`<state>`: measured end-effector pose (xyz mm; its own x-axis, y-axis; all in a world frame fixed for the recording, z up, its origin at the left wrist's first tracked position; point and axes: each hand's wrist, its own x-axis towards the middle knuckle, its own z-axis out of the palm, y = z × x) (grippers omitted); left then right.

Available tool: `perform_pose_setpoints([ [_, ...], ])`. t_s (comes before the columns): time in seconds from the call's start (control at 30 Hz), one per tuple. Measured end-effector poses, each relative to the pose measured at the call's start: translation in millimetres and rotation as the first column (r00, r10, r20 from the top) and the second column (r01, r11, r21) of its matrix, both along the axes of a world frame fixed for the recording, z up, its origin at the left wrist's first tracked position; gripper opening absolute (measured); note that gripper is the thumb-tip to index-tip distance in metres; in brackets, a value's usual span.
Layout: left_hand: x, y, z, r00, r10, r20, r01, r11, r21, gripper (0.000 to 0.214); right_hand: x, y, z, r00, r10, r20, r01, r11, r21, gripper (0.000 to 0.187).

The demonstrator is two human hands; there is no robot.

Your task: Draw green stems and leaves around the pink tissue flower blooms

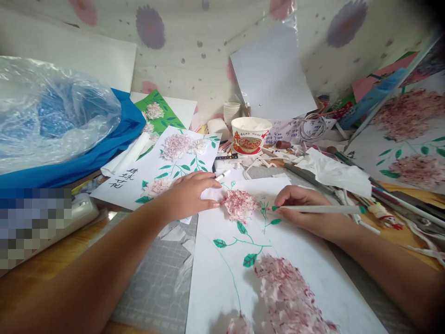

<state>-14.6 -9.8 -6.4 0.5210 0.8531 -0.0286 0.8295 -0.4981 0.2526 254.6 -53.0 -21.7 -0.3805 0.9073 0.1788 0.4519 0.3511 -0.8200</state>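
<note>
My right hand (301, 204) is closed around a white marker pen (323, 209) with green ends. Its green tip is at a small green leaf drawing (264, 208) on the white paper (215, 269). My left hand (191, 195) lies flat with fingers apart at the paper's upper left edge, its thumb beside a pink crumpled-paper flower (239, 205). By its fingertips is a short white stick-like piece (223, 175); whether the fingers hold it I cannot tell. Green stems and filled leaves (250, 260) run across the sheet toward a larger pink flower (288, 297) near me.
A finished-looking flower picture (121, 185) lies at left beyond my arm. A paper noodle bowl (251, 134) and stacked cups (232, 111) stand behind. Plastic-wrapped blue material (59, 116) fills the left. Crumpled tissue (333, 169) and clutter lie at right. A grey cutting mat (149, 287) is underneath.
</note>
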Motion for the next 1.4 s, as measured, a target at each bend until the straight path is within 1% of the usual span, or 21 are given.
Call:
perform_pose_setpoints([
  [0.13, 1.1, -0.7, -0.5, 1.0, 0.015, -0.004, -0.015, 1.0, -0.013, 0.046, -3.6, 2.1, 2.1, 0.998, -0.057, 0.008, 0.057, 0.998, -0.019, 0.007],
  [0.3, 1.5, -0.6, -0.4, 1.0, 0.022, -0.004, -0.023, 1.0, -0.02, 0.045, -5.4, 6.8, 1.7, 0.996, -0.088, -0.001, 0.087, 0.992, -0.088, 0.008],
  [0.43, 2.4, -3.0, 1.0, 0.999, 0.044, 0.02, -0.044, 0.999, -0.005, 0.043, -2.7, 7.5, 0.8, 0.99, -0.095, -0.107, 0.083, 0.991, -0.108, 0.011],
  [0.5, 4.9, -6.5, 2.9, 0.997, 0.05, 0.058, -0.052, 0.998, 0.042, 0.04, -0.3, 8.8, 2.2, 0.981, -0.08, -0.178, 0.055, 0.988, -0.142, 0.011],
  [0.57, 9.8, -11.7, 5.6, 0.996, -0.003, 0.084, -0.008, 0.992, 0.129, 0.039, 1.7, 11.8, 4.8, 0.977, -0.037, -0.21, -0.003, 0.982, -0.188, 0.011],
  [0.63, 17.0, -17.8, 7.8, 0.992, -0.108, 0.061, 0.094, 0.975, 0.203, 0.039, 2.2, 16.2, 7.6, 0.979, 0.011, -0.203, -0.053, 0.977, -0.207, 0.011],
  [0.67, 21.0, -21.0, 8.4, 0.986, -0.165, 0.035, 0.154, 0.964, 0.219, 0.04, 1.9, 18.5, 8.5, 0.981, 0.02, -0.195, -0.059, 0.978, -0.2, 0.01],
  [0.77, 32.1, -28.9, 7.7, 0.953, -0.299, -0.047, 0.302, 0.929, 0.214, 0.041, -0.7, 23.4, 7.1, 0.972, -0.011, -0.235, -0.022, 0.99, -0.139, 0.009],
  [0.87, 38.4, -32.9, 4.8, 0.926, -0.364, -0.101, 0.377, 0.904, 0.201, 0.041, -3.1, 24.3, 2.0, 0.954, -0.031, -0.298, 0.0, 0.995, -0.101, 0.008],
  [0.97, 41.2, -34.1, 3.6, 0.919, -0.375, -0.123, 0.394, 0.896, 0.207, 0.043, -4.0, 23.8, 0.3, 0.965, -0.005, -0.261, -0.018, 0.996, -0.086, 0.005],
  [1.07, 44.8, -34.9, 5.1, 0.913, -0.386, -0.132, 0.407, 0.884, 0.228, 0.045, -4.1, 24.4, 2.5, 0.974, 0.013, -0.228, -0.032, 0.996, -0.08, 0.004],
  [1.2, 51.9, -36.2, 5.7, 0.896, -0.416, -0.157, 0.443, 0.862, 0.248, 0.047, -4.4, 25.5, 3.9, 0.966, 0.015, -0.257, -0.036, 0.996, -0.076, 0.004],
  [1.4, 59.3, -36.8, 0.6, 0.908, -0.381, -0.176, 0.417, 0.866, 0.275, 0.048, -5.5, 23.9, 4.2, 0.964, 0.025, -0.263, -0.045, 0.997, -0.069, 0.004],
])
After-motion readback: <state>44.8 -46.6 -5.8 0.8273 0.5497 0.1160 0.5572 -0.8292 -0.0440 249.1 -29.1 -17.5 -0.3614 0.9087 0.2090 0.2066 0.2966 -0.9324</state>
